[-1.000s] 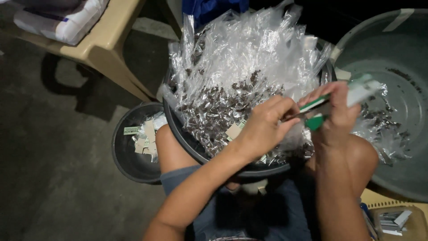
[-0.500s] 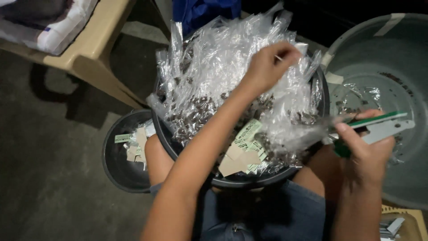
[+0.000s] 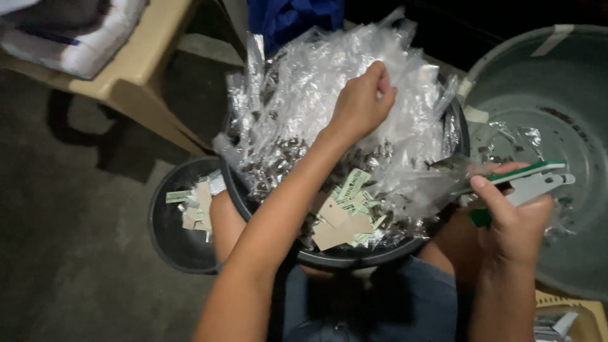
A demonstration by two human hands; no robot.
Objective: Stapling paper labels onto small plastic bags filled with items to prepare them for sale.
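On my lap sits a black round basin (image 3: 354, 258) heaped with clear plastic packets (image 3: 304, 101) and small dark pieces, with green and tan paper tags (image 3: 345, 212) at its near side. My left hand (image 3: 362, 101) reaches over the pile, fingers pinched on a clear packet at the far side. My right hand (image 3: 516, 218) is at the basin's right rim and grips a green and white stapler (image 3: 532, 180), with a filled clear packet (image 3: 459, 170) at its tip.
A large grey tub (image 3: 557, 76) stands to the right with a few packets inside. A smaller black basin (image 3: 166, 244) with paper tags lies on the floor at left. A beige plastic chair (image 3: 126, 69) is at upper left, a yellow crate (image 3: 570, 313) at lower right.
My left hand left the stapler and reached up onto the far side of the plastic pile. My right hand carried the stapler to the right, toward the grey tub.
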